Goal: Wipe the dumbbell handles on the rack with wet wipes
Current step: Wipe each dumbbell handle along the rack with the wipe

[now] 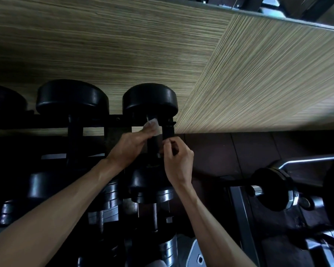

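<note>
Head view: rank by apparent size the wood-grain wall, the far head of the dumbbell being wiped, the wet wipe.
1. wood-grain wall, fills the upper frame
2. far dumbbell head
3. wet wipe, mostly hidden in the left hand

It is apparent size only.

Dim, underexposed rack (96, 123) area w/ brighter wall (123, 45) (wide-angle bowing at edges), slight blur overall.

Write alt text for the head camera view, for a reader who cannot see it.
A person's left hand presses a white wet wipe around the handle of a black dumbbell on the top row of a dark rack, while the right hand pinches something small and dark beside it. More dumbbells sit below, and a wood-grain wall rises behind.
</note>
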`<state>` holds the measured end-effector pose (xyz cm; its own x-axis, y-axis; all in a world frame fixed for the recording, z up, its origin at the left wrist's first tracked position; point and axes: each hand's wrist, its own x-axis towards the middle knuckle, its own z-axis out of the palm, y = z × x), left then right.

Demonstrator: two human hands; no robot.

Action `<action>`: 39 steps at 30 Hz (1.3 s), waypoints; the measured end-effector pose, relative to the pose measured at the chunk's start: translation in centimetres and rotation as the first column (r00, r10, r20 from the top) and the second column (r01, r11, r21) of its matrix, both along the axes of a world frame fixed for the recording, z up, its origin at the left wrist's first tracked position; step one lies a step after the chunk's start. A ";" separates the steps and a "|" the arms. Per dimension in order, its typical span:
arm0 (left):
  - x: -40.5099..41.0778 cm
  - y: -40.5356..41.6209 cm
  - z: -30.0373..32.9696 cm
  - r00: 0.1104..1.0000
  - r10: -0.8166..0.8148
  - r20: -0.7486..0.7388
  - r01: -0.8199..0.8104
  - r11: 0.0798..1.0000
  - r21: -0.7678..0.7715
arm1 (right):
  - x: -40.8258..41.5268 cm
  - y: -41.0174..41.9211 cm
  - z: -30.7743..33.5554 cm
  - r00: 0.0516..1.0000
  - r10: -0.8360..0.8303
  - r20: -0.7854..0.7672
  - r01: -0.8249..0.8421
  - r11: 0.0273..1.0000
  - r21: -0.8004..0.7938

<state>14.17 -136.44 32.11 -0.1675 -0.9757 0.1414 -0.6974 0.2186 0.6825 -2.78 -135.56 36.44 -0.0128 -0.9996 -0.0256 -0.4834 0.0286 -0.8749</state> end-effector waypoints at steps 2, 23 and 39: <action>0.2 1.0 0.1 0.995 -0.059 -0.082 0.058 0.998 -0.021 | 0.0 -0.1 0.0 1.000 0.002 0.003 -0.002 1.000 0.007; 0.1 -2.8 -0.2 0.995 -0.039 0.093 0.052 0.988 -0.147 | 0.1 0.0 0.2 1.000 -0.004 0.002 0.004 1.000 0.002; 0.8 -1.4 -1.2 0.985 -0.174 0.010 0.174 0.978 -0.117 | 0.0 0.1 0.2 1.000 0.000 0.009 -0.001 1.000 0.014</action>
